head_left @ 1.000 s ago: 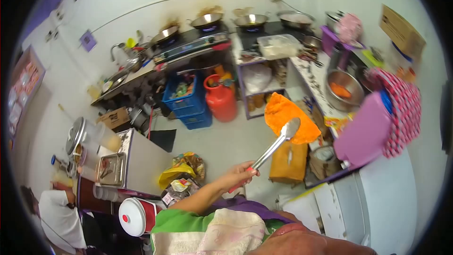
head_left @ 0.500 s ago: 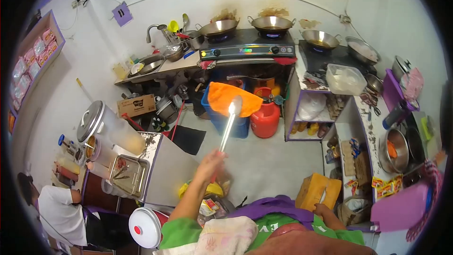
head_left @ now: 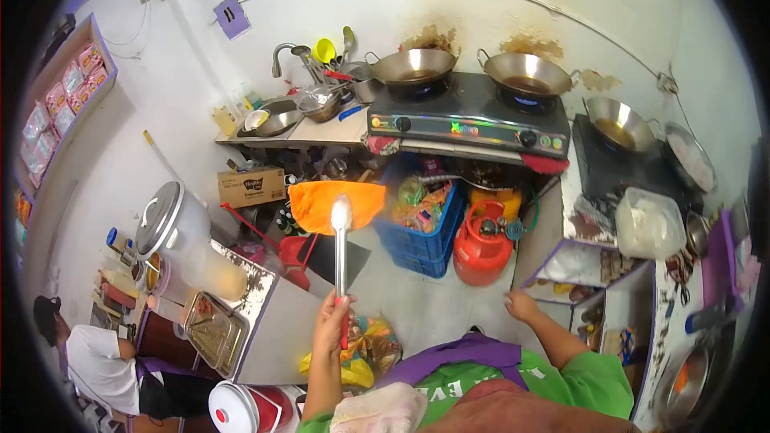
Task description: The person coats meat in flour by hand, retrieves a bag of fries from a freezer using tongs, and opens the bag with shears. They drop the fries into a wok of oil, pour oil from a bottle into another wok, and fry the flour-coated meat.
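- The left hand (head_left: 333, 325) is closed round the red grip at the near end of a long metal spatula (head_left: 340, 248), which points up and away.
- An orange sheet (head_left: 317, 204) lies draped over the spatula's blade, in the air above the floor, in front of the counter's (head_left: 321, 132) left end and beside the blue crate (head_left: 425, 232).
- The sheet looks thin, limp and light, likely to tear or slide, so it is best supported from beneath.
- The spatula looks stiff, and the grip end is the place to hold it.
- The right hand (head_left: 520, 305) is empty with fingers loosely spread, near the red gas cylinder (head_left: 481, 248).
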Demonstrator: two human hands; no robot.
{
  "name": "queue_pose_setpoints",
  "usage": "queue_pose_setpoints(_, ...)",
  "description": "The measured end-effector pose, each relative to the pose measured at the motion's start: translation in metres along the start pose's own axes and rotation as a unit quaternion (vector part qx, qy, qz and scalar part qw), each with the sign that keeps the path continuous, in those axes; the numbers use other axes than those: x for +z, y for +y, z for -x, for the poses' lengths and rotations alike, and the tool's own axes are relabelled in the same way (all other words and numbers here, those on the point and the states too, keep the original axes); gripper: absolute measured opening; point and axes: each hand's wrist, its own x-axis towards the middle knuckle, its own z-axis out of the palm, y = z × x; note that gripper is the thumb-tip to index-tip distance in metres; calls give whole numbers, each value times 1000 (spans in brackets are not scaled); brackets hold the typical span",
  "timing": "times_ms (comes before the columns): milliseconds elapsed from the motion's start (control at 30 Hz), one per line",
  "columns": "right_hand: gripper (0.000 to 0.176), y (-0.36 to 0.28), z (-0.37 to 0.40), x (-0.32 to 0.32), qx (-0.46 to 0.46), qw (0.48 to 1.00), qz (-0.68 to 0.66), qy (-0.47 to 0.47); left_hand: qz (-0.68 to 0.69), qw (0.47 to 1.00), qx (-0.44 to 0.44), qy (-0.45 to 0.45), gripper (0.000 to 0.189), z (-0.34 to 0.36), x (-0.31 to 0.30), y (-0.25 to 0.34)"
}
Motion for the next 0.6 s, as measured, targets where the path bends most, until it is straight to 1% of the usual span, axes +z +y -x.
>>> queue_pose_setpoints(33, 29, 0, -57, -5, -60, 993, -16, 97, -7, 1000, 5, 12, 33, -12, 5, 2)
queue_pose_setpoints(67, 28, -26, -108, -38, -74, 989, -49, 122, 5, 999, 18, 27, 31, -24, 11, 3)
queue_pose_setpoints(100, 24, -34, -165, -52, -103, 981, -47, 158, 7, 999, 18, 34, 31, -35, 17, 7)
queue_pose_setpoints(133, 21, -71, -204, -94, -138, 969, -86, 186, 9, 999, 17, 40, 31, -45, 24, 13)
queue_pose_setpoints(200, 23, -117, -282, -139, -191, 952, -110, 214, 12, 998, 16, 52, 32, -66, 32, 20)
queue_pose_setpoints(233, 22, -125, -325, -140, -203, 943, -132, 228, 14, 998, 16, 56, 32, -77, 35, 22)
queue_pose_setpoints(300, 21, -157, -384, -158, -193, 942, -168, 217, 16, 998, 13, 64, 33, -96, 36, 26)
queue_pose_setpoints(367, 23, -176, -432, -160, -201, 942, -91, 253, 19, 998, 11, 64, 34, -123, 34, 30)
queue_pose_setpoints(467, 23, -191, -482, -159, -312, 895, 35, 317, 5, 999, 10, 40, 38, -167, 17, 37)
queue_pose_setpoints(567, 23, -198, -522, -158, -169, 960, 71, 210, -18, 999, 18, 28, 43, -216, 3, 49)
queue_pose_setpoints(600, 26, -200, -532, -152, -157, 950, 56, 264, -21, 999, 30, 10, 46, -235, -7, 49)
